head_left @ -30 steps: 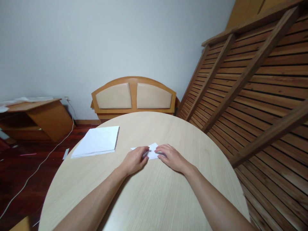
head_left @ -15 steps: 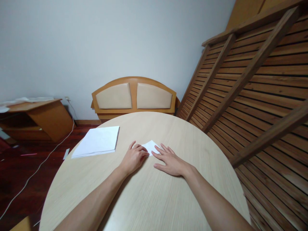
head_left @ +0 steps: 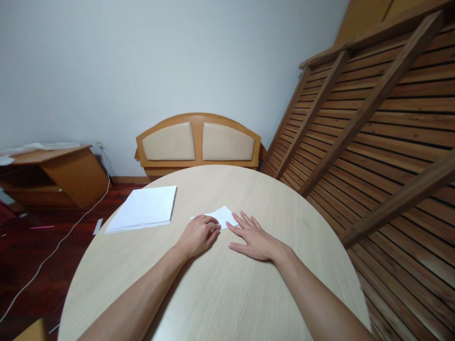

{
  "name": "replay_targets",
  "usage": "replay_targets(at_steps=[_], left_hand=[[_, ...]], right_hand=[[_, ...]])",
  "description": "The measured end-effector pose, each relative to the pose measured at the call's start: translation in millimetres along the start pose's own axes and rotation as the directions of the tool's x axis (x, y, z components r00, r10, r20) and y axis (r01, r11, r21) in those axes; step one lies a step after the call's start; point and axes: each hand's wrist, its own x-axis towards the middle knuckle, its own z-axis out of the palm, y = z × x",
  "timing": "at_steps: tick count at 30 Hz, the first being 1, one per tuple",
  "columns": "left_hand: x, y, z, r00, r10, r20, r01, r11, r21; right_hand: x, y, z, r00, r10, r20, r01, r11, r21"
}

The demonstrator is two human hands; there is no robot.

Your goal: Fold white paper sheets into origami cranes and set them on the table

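Observation:
A small piece of folded white paper (head_left: 223, 215) lies on the round table, with a pointed top corner and a tip showing at its left. My left hand (head_left: 199, 233) covers its left part, fingers bent and drawn together at the near edge; what is under the palm is hidden. Over the right end of the paper my right hand (head_left: 253, 237) lies flat with spread fingers, the fingertips touching the sheet and the thumb on the wood.
A stack of white paper (head_left: 147, 208) sits at the table's left edge. Behind the round table (head_left: 227, 293) stands a cushioned headboard (head_left: 197, 142). Wooden slats (head_left: 373, 123) lean at the right. At the left are a desk (head_left: 67, 173) and a white cable (head_left: 76, 225) on the floor.
My left hand's index finger has come down and closed in with the others, baring the paper's left tip. The right hand has slid slightly to the right.

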Motion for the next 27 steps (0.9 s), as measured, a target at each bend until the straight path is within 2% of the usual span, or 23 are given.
replay_targets(at_steps=[4,8,14,19,27], left_hand=[[-1.3,-1.0,0.9,1.000,-0.004,0.003,0.004,1.000,0.012],[-2.4,-0.3,-0.4,1.000,-0.014,0.005,0.014,1.000,0.009],[-1.8,1.4,-1.2,1.000,-0.021,0.013,0.021,1.000,-0.009],[-1.8,1.7,0.3,0.999,-0.028,0.019,0.028,0.999,-0.023],[-2.6,0.0,7.4,0.993,-0.118,-0.025,0.117,0.992,-0.036]], right_hand=[[-3.5,8.9,-3.5,0.995,0.097,0.011,-0.097,0.995,-0.006],[-8.5,20.0,-7.0,0.989,0.144,-0.031,-0.144,0.989,-0.024],[-7.9,27.8,-10.3,0.974,0.056,-0.220,-0.073,0.995,-0.068],[0.5,30.1,-7.3,0.908,-0.012,-0.419,-0.030,0.995,-0.094],[5.7,24.4,-2.2,0.888,-0.046,-0.458,0.046,0.999,-0.012]])
